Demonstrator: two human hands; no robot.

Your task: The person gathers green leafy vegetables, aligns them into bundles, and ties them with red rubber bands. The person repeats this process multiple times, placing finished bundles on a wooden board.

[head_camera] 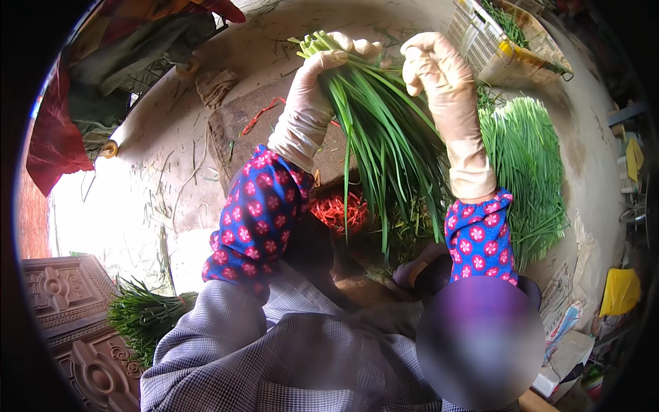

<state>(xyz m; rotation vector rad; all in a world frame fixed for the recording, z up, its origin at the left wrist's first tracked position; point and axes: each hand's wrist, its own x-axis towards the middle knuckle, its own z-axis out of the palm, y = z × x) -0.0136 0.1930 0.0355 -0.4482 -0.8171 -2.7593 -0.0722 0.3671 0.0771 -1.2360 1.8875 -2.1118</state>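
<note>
My left hand (329,77), in a pale rubber glove, grips a bunch of garlic chives (381,118) near its cut stem ends. The long green leaves hang down and fan out toward me. Just right of the stems is my gloved right hand (437,69), its fingers curled in. Some stalks pass close by it; nothing clearly shows inside the fingers. Below the bunch, a brown cloth-covered block (257,139) carries a red tie (262,116). A heap of red ties (340,211) lies nearer to me, partly behind the leaves.
At the right, a large pile of chives (525,175) lies on the floor. Behind it stands a white plastic crate (479,46) holding greens. A tied bunch (149,314) rests at my left beside carved panels (67,293). A yellow item (620,292) and a box (564,360) sit far right.
</note>
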